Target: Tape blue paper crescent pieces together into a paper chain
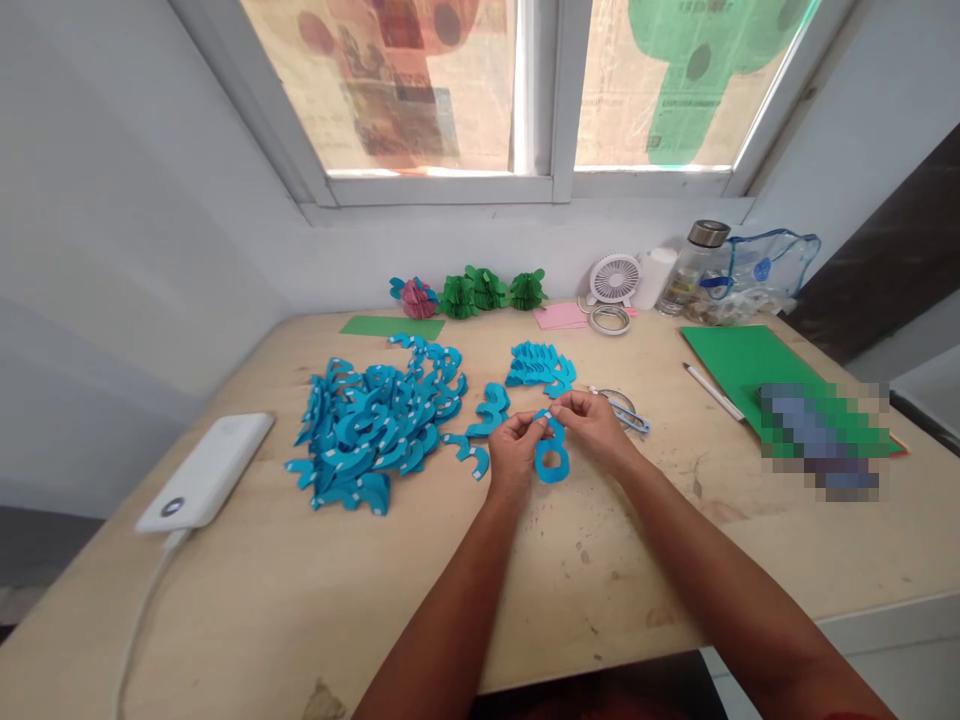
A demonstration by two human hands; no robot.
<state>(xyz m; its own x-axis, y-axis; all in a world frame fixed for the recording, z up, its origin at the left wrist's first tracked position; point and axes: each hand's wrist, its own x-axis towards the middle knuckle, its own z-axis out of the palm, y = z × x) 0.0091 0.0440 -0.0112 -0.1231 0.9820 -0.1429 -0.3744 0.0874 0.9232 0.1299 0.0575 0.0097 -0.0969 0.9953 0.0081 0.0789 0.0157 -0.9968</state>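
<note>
My left hand [516, 448] and my right hand [592, 420] meet over the middle of the wooden table [375, 600]. Both pinch the top of one blue paper cut-out [553, 460], which hangs between them with a hole in its lower part. A big heap of the same blue cut-outs [375, 425] lies to the left of my hands. A smaller stack of blue cut-outs [538, 366] sits just behind them, and a few loose blue cut-outs [480, 425] lie beside my left hand.
A white power bank [206, 470] with a cable lies at the left. Scissors [626, 408] rest behind my right hand. Green sheets [757, 370] and a pen [711, 390] are at the right. Paper ornaments [480, 292], a small fan [613, 278], tape rolls [609, 319] and a bottle [694, 262] line the wall.
</note>
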